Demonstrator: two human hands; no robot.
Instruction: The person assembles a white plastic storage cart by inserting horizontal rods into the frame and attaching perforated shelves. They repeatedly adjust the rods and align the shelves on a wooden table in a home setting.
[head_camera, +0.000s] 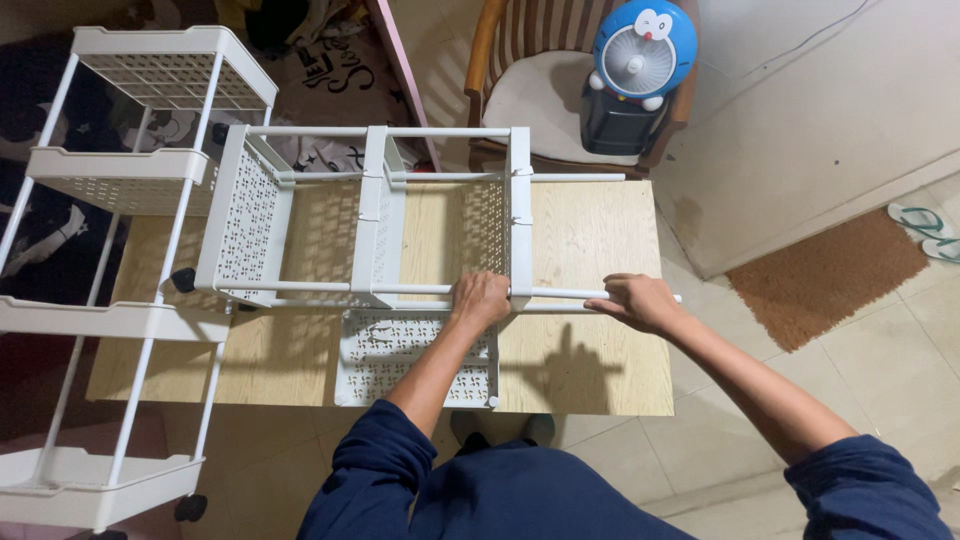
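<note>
A half-built white rack lies on its side across a low wooden table, its three perforated shelves standing on edge and thin white poles running through them. The left hand is closed around the near pole right beside the third shelf, knuckles up. The right hand grips the same pole further out, near its free end, fingers curled over it. Both arms wear dark blue sleeves pushed up past the elbow.

A loose shelf lies flat on the table just below the rack, partly under the left forearm. To the left stands a finished white cart with several tiers. Behind the table sits a wooden chair holding a round blue fan. A brown mat lies on the tiled floor to the right, sandals near it.
</note>
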